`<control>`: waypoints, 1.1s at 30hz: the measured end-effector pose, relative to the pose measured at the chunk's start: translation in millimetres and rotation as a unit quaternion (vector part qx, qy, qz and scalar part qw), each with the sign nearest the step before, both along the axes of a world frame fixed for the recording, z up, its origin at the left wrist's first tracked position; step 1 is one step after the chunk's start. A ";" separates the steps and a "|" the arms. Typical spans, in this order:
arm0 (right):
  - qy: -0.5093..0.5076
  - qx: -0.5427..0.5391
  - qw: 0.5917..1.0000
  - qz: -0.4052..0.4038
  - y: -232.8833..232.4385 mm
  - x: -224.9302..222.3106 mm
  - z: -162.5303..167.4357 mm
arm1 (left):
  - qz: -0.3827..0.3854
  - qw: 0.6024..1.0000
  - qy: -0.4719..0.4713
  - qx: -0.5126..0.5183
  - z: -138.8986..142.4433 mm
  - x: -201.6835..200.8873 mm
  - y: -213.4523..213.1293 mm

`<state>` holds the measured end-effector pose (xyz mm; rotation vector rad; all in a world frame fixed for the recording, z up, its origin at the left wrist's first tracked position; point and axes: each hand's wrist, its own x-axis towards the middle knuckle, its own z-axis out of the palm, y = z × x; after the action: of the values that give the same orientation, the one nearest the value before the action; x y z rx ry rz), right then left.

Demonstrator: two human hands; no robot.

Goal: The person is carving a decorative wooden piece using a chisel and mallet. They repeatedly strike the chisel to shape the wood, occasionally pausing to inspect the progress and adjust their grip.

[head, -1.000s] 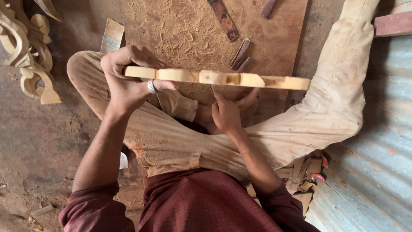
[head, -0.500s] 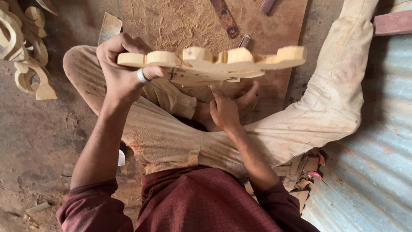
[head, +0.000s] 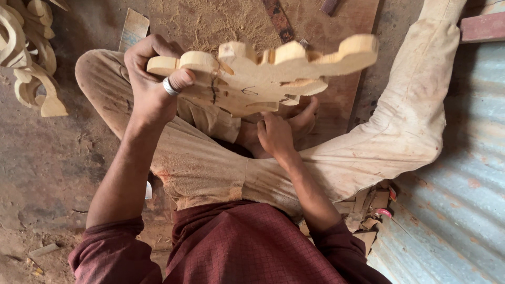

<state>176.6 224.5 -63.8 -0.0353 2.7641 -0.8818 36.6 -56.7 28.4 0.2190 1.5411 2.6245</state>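
Left hand (head: 152, 87) grips scalloped carved wood piece (head: 263, 76) at its end. Right hand (head: 274, 134) touches underside, fingers curled, grip unclear. Similar carved pieces (head: 31, 58) lie far left; metal file (head: 278, 20) on sawdusty board (head: 347, 89) behind.

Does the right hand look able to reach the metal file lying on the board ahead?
Probably yes. The right hand rests low by the foot, seemingly empty, but the carved wooden piece held up by the left hand hangs between it and the file.

We list a carved piece (head: 273, 73) of pale raw wood, matt, with sawn edges. The board (head: 236, 21) beneath it is reddish-brown wood, dull, strewn with sawdust. The trousers (head: 400, 131) are cream cloth, dusty; the shirt (head: 252, 247) is maroon checked cloth. The sheet (head: 457, 158) is corrugated metal, grey with rust patches. The offcuts (head: 31, 63) are pale unfinished wood.
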 end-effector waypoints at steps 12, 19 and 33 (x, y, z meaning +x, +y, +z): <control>0.039 -0.130 0.991 0.016 6.1 5.1 -12.0 | 0.035 0.986 -0.136 0.090 -14.3 3.5 9.9; -0.038 0.023 0.997 -0.057 7.7 -3.4 -6.5 | 0.113 0.986 0.002 -0.126 -9.7 5.5 7.1; 0.182 -0.196 0.953 -0.145 -22.8 -46.9 100.8 | 0.095 0.864 0.309 -0.385 1.5 -48.7 37.8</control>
<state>129.7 201.7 37.0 0.1581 2.9151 -1.6439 -12.1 -18.9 29.9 0.9292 2.7855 1.8772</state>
